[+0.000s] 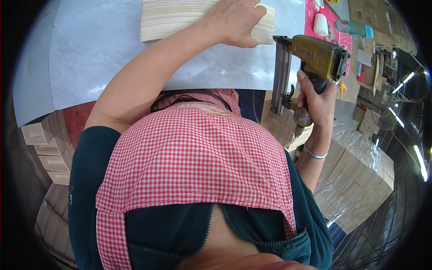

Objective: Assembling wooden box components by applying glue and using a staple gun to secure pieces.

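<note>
So the pale wooden piece [168, 20] sits at the top centre of the frame, on a shiny grey tabletop [103, 58]. The person's left hand [236, 22] is laid over it, thumb by the lower edge; can't tell if it's gripping or just pressing. Right hand [318, 96], well apart from the left, is wrapped round the handle of an olive-and-black nail gun [317, 51], upper right, its top left corner right beside the wood's end. A plastic-wrapped stack of wood [355, 180] is lower right.
</note>
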### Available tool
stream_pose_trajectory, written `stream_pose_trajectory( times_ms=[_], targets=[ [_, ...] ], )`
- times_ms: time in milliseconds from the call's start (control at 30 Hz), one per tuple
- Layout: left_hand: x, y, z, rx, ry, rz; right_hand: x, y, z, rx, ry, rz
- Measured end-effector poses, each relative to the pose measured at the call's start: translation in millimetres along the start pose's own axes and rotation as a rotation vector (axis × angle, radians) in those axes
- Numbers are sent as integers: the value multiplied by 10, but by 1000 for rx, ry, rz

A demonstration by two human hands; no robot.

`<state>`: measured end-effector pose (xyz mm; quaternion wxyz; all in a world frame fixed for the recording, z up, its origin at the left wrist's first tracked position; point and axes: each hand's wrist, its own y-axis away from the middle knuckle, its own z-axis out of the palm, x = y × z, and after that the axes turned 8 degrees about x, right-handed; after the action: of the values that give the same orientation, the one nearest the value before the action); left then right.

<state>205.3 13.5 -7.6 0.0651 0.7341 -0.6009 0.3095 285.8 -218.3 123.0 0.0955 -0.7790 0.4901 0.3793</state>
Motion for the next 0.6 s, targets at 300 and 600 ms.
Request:
stream_pose_trajectory(
  times_ms=[300, 600],
  targets=[
    [61, -6, -57, -20, -34, -6, -27, -211, 43, 24, -8, -35],
    [-65, 3, 53, 143, -10, 113, -64, -215, 75, 5, -38, -7]
  ],
)
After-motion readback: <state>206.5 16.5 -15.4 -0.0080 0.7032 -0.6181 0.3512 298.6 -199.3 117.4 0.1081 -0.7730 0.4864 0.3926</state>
